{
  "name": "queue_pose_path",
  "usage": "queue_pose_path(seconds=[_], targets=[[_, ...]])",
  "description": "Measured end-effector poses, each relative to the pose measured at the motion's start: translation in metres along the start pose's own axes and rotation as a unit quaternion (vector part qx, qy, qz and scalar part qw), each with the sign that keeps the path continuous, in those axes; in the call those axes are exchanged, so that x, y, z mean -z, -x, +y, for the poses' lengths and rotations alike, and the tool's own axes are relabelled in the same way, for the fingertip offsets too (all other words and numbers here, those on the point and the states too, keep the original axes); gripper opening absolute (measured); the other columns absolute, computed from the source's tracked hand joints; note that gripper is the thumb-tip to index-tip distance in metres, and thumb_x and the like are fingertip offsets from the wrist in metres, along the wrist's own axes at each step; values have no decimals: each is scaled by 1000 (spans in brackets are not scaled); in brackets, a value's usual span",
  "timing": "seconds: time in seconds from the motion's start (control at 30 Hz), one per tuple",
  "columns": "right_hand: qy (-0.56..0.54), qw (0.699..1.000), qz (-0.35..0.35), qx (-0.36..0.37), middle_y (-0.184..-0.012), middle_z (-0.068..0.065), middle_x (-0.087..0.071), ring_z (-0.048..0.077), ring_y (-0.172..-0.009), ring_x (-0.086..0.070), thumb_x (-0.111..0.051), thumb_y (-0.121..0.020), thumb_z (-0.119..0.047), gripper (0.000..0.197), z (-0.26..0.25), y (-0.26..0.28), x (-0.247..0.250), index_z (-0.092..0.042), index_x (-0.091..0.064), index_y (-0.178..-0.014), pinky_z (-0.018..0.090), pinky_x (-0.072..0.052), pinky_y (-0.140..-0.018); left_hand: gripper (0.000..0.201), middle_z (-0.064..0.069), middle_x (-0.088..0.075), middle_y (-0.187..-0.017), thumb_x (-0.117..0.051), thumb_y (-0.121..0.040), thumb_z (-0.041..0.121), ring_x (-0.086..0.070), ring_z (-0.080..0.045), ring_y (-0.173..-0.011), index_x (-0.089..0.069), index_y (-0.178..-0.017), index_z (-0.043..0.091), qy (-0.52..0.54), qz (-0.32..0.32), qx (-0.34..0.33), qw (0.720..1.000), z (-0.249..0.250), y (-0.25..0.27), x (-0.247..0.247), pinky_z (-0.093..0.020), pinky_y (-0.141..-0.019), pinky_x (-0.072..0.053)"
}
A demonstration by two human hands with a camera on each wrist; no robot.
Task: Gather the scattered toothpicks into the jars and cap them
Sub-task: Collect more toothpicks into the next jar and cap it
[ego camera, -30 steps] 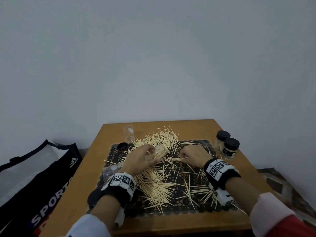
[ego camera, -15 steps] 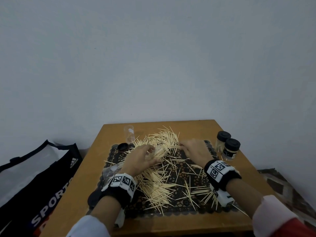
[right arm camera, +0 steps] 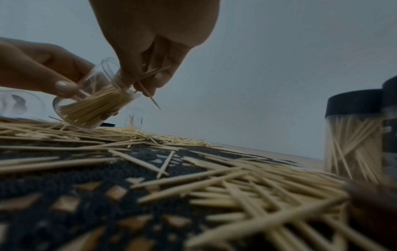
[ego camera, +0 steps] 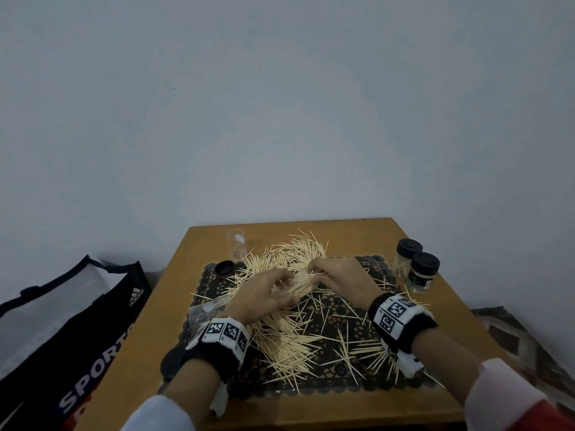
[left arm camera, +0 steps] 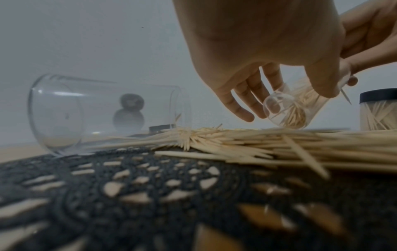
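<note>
Pale wooden toothpicks (ego camera: 289, 343) lie scattered in heaps over a black lace mat (ego camera: 326, 381). My left hand (ego camera: 273, 293) grips a small clear jar (left arm camera: 287, 110), tilted with its mouth toward the right and partly filled with toothpicks; its base hovers just above the pile. My right hand (ego camera: 320, 272) pinches a few toothpicks (right arm camera: 150, 74) at that jar's mouth (right arm camera: 109, 68), one stick pointing down outside the rim. Two black-capped jars (ego camera: 417, 265) holding toothpicks stand at the right of the table.
An empty clear jar (ego camera: 237, 248) stands at the back left with a black lid (ego camera: 224, 269) beside it. Another empty jar (left arm camera: 86, 112) lies on its side by my left wrist. The wooden table's (ego camera: 342, 412) front edge is close. A sports bag (ego camera: 62, 321) sits at floor left.
My right hand has moved from the mat forward and left to the mouth of the tilted jar, carrying toothpicks. My left hand has kept the jar in place.
</note>
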State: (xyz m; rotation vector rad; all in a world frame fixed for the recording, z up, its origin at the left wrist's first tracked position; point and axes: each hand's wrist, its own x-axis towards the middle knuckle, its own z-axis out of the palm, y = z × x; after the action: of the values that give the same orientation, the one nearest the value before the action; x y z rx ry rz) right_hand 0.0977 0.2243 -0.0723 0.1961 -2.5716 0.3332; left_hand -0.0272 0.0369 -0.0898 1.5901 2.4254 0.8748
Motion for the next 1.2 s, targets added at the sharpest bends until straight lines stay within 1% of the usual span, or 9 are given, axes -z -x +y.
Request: queue_pose_path(seconds=[0.17, 0.3, 0.4, 0.47, 0.63, 0.77, 0.83, 1.07, 1.2], targets=[[0, 999, 11, 34, -73, -6, -69, 4, -62, -61, -56, -87, -31, 23, -4, 0, -4, -15, -72, -83, 13, -50, -60, 48, 4, -64, -113, -73, -84, 43, -60, -9, -94, -59, -124, 21, 36, -18, 1, 999, -4, -1, -3, -14, -71, -41], [13, 999, 18, 32, -76, -4, -68, 7, -64, -60, -61, -83, -30, 22, -2, -1, -2, -14, -75, -83, 13, -47, -58, 48, 1, -65, -115, -73, -84, 42, -61, -9, -91, -59, -125, 20, 47, -20, 2, 999, -5, -2, -3, -15, -71, -43], [6, 1000, 28, 12, -86, -1, -68, 4, -69, -56, -48, -90, -32, 34, -1, -1, 0, -11, -74, -94, 3, -35, -63, 50, 4, -63, -114, -71, -85, 42, -57, 1, -80, -57, -127, 19, 47, 3, 9, 999, -4, -1, -3, -11, -65, -41], [-3, 999, 34, -20, -97, -1, -67, -7, -68, -45, -46, -95, -26, 32, -2, -1, 2, -11, -71, -107, 2, -31, -58, 50, 6, -63, -114, -69, -86, 45, -55, 4, -78, -56, -127, 20, 36, 26, 13, 999, -5, 0, -2, -8, -63, -38], [-5, 997, -14, -74, -122, -3, -62, -21, -65, -42, -51, -99, -19, 31, 0, 3, 0, -14, -59, -129, 3, -31, -62, 56, 7, -62, -114, -66, -85, 52, -59, -8, -96, -56, -128, 18, 28, 61, 10, 998, -6, 1, -2, -23, -79, -49], [-25, 998, -4, -55, -105, 3, -68, -4, -81, -52, -56, -95, -11, 21, 3, 1, -1, -7, -67, -113, 17, -49, -80, 54, 7, -62, -116, -69, -85, 48, -60, -8, -98, -55, -129, 20, 38, 49, 2, 998, -7, 0, -2, -19, -77, -47], [-28, 999, 2, -32, -94, 3, -69, 6, -81, -58, -60, -92, -7, 14, 4, 1, -1, -5, -70, -102, 22, -52, -78, 53, 7, -62, -116, -70, -85, 46, -59, -10, -98, -55, -130, 22, 39, 31, -4, 999, -6, 0, -2, -20, -78, -47], [-31, 999, 39, -8, -86, -1, -66, 8, -70, -59, -62, -86, -17, 10, -3, 0, -2, -9, -67, -88, 15, -49, -64, 54, 2, -63, -117, -70, -84, 47, -59, -12, -99, -57, -130, 22, 27, 4, -34, 999, -6, -2, -2, -31, -86, -51], [-35, 997, 62, -9, -81, 0, -63, 6, -65, -53, -63, -83, -20, 12, -4, 1, 0, -8, -63, -82, 8, -42, -60, 66, 3, -63, -116, -62, -78, 61, -59, -12, -99, -57, -131, 23, 22, -2, -46, 999, -7, -2, -2, -30, -83, -52]])
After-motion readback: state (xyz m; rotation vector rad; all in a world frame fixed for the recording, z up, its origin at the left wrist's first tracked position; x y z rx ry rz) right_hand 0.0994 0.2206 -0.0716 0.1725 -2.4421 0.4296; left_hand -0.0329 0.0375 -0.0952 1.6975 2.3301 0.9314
